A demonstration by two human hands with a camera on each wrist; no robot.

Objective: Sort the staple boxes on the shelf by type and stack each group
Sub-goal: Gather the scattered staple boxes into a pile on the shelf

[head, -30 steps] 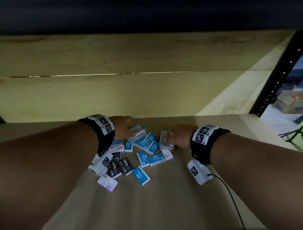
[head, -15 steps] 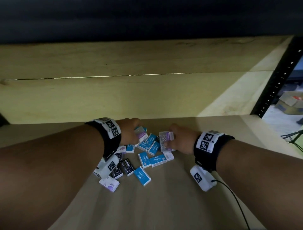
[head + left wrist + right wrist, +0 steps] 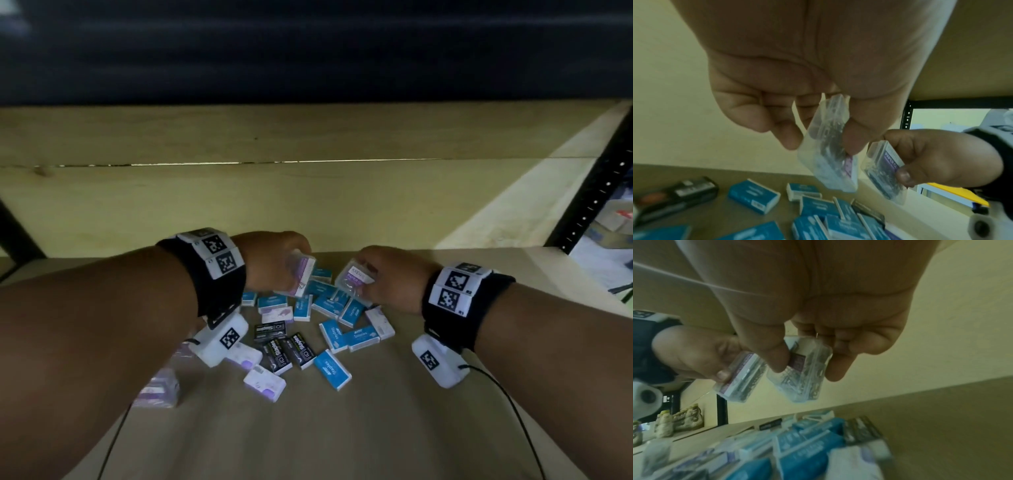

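My left hand [image 3: 281, 262] pinches a clear plastic staple box with a purple label [image 3: 303, 277], held above the back of the pile. In the left wrist view that box [image 3: 828, 155] hangs tilted between thumb and fingers. My right hand [image 3: 387, 281] grips a second clear purple-labelled box [image 3: 352, 278], close beside the first but apart from it; the right wrist view shows it [image 3: 803, 376] clear of the shelf. Below lie scattered blue boxes [image 3: 334, 370], black boxes [image 3: 287, 349] and white-and-purple boxes [image 3: 263, 382].
The pile lies on a wooden shelf [image 3: 342, 438] with a plywood back wall [image 3: 308, 205] just behind my hands. A black slotted upright [image 3: 589, 195] stands at the right. Blurred clear boxes [image 3: 157, 390] sit by my left forearm. A cable [image 3: 513, 407] trails from my right wrist.
Both hands have lifted their clear boxes off the pile and brought them nearer each other. The boxes on the shelf have not moved.
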